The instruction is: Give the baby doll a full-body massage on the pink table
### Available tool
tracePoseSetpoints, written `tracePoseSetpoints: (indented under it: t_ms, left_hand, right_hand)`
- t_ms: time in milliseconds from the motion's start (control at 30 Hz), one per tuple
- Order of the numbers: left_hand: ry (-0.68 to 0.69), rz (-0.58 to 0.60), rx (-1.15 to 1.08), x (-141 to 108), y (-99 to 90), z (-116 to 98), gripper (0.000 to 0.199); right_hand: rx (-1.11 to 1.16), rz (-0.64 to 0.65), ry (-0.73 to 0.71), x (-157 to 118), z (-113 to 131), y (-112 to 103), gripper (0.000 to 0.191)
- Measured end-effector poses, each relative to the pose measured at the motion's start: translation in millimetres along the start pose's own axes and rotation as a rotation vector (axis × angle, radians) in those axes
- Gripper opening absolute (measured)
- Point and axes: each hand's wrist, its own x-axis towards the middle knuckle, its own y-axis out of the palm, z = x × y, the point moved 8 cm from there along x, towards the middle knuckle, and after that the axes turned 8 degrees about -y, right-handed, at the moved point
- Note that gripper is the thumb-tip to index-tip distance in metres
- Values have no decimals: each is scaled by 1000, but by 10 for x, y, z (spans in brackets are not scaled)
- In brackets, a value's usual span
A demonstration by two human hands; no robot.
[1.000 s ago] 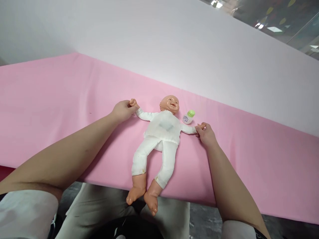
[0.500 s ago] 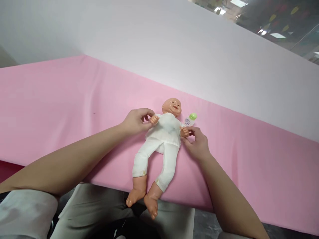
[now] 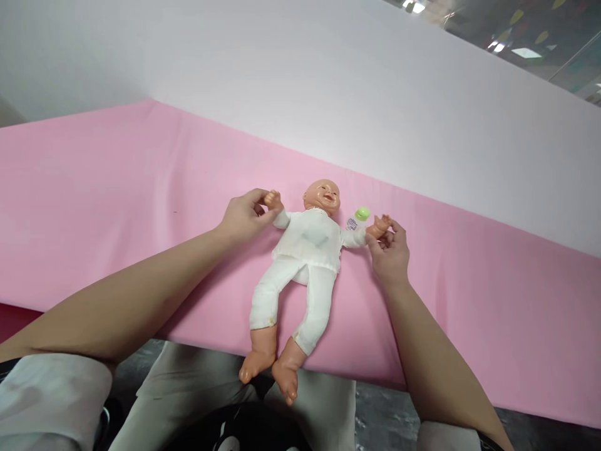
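Note:
A baby doll (image 3: 307,241) in a white top and trousers lies on its back, its bare feet reaching past the table's near edge. My left hand (image 3: 244,216) is closed around the doll's hand on the left of the view, thumb at the wrist. On the other side, my right hand (image 3: 392,254) grips the doll's other hand between thumb and fingers. Both doll arms are spread out sideways from the body. Just behind the arm on the right lies a small clear bottle (image 3: 358,219) with a green cap and a printed label.
A pink cover (image 3: 493,300) spreads over the table. Behind it rises a plain white wall (image 3: 282,75), with a glass pane (image 3: 526,44) showing lights at the upper right. My legs (image 3: 188,394) are below the near edge.
Both my hands have moved outward, drawing the doll's arms from beside its chest to stretched out sideways. The bottle and the doll's body stay in place.

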Motion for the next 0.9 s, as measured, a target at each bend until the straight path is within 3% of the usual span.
tracePoseSetpoints:
  t_ms: [67,167,300,433,533,633,767,833,900]
  left_hand:
    - [-99,-57,8,150,-103,206,30]
    - [-231,-21,72,344,-120,510,30]
    - [-310,41,58,428,-76,672,32]
    - [-173,14,-29,318,-95,408,34]
    - [-60,68,-45,125,-49,108,41]
    - [65,131,62,-78,62,-144,41]
    - [418,262,246,-325,312,-396,30]
    - [542,313,334,-406,408,-414,33]
    - [575,321,398,-424,447,-382,35]
  right_hand:
    - [-16,-10,154,63,-320,-91,76]
    - [-29,67,367,87,-750,-107,83]
    - [4,118,424,79,-891,-55,91]
    - [60,39,222,89,-536,-57,96]
    - [75,32,46,25,-161,-15,94]
    - [-25,95,-127,-94,212,104,74]
    - [-201,320,-460,-297,687,434,29]
    - [-250,375,-616,-386,849,550,23]
    - [-269,376,-692,-424,921,596,25]
